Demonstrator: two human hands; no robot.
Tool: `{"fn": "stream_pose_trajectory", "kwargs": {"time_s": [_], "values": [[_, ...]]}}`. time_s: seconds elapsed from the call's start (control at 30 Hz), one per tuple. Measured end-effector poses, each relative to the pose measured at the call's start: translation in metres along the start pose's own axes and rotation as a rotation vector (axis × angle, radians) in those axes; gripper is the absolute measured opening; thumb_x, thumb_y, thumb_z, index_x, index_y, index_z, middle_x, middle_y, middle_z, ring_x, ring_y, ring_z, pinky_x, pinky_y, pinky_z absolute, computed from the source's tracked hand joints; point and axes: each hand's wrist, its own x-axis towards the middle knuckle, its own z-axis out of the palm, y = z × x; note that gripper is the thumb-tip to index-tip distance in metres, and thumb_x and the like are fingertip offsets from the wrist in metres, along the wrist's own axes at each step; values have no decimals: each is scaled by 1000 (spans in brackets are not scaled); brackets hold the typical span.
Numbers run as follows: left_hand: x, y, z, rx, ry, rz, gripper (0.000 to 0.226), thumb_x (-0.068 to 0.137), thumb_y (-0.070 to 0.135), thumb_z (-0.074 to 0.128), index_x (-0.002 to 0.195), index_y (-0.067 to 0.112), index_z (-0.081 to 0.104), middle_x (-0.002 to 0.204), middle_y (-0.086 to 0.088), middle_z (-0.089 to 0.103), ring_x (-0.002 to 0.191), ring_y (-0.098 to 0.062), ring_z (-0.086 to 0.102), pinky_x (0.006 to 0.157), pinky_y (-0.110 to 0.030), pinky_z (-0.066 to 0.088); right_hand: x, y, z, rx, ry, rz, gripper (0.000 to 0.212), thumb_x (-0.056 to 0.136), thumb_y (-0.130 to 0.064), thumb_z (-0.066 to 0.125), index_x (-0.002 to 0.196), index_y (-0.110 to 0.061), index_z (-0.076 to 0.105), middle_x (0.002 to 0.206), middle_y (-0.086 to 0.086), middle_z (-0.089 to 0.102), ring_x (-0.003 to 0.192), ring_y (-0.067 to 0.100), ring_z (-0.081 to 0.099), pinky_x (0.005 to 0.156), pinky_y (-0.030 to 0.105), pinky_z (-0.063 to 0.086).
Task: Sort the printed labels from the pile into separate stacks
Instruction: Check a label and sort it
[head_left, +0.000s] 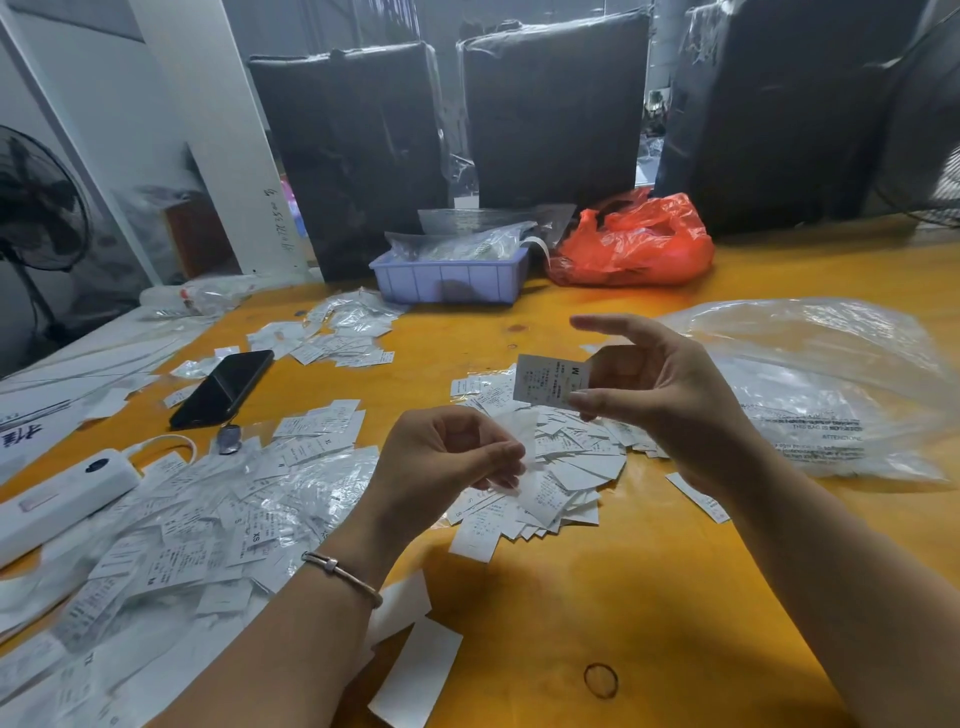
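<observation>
A yellow-orange tabletop (597, 587) fills the view, backed along its far edge by tall black bundles wrapped in clear film (556, 114), with a standing fan (36, 208) off the left edge. Above the middle of the tabletop the right hand (670, 400) pinches a printed label (550, 385) between thumb and fingertips, index finger stretched out above it; the label is held up off the surface, its face marked with an M. The left hand (441, 457) hovers just below and to the left, fingers curled, pinching a small piece of clear film (524, 447) over the loose pile of labels (550, 467) that lies fanned out on the middle of the tabletop beneath both hands. A far larger heap of labels mixed with clear wrappers (208, 519) spreads toward the near left corner, and a smaller stack (332, 343) sits farther back, left of centre. A black phone (223, 389) lies toward the left edge, with a white power bank (57, 499) nearer that edge. Near the far edge stand a lilac plastic tray (447, 280) holding bagged items and a crumpled orange bag (634, 244) just beside it. A big clear plastic bag (810, 384) lies at the right edge, and a rubber band (601, 679) lies near the front edge.
</observation>
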Motion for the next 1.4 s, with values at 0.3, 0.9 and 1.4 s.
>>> {"fn": "stream_pose_trajectory", "kwargs": {"time_s": [0.3,0.9,1.4], "values": [[0,-4,2,52,-4,59,19,78,14,77,82,-3,72,71,-10,74,63,-21,72,56,-20,52,0,2,3,-23,18,-9,17,75,13,66,75,-4,67,68,9,71,59,19,65,55,21,48],[-2,3,5,-25,-95,66,30,75,24,77,82,-5,71,73,-10,75,64,-21,71,55,-21,51,-7,7,16,30,-193,0,12,68,-19,75,75,-9,77,98,11,69,95,17,69,75,27,57],[-4,5,5,-52,-199,-14,14,82,12,76,78,-1,72,73,-14,74,63,-22,71,55,-23,52,-4,8,12,49,-196,57,18,72,-22,74,89,-17,78,97,3,74,90,14,66,71,17,50]]}}
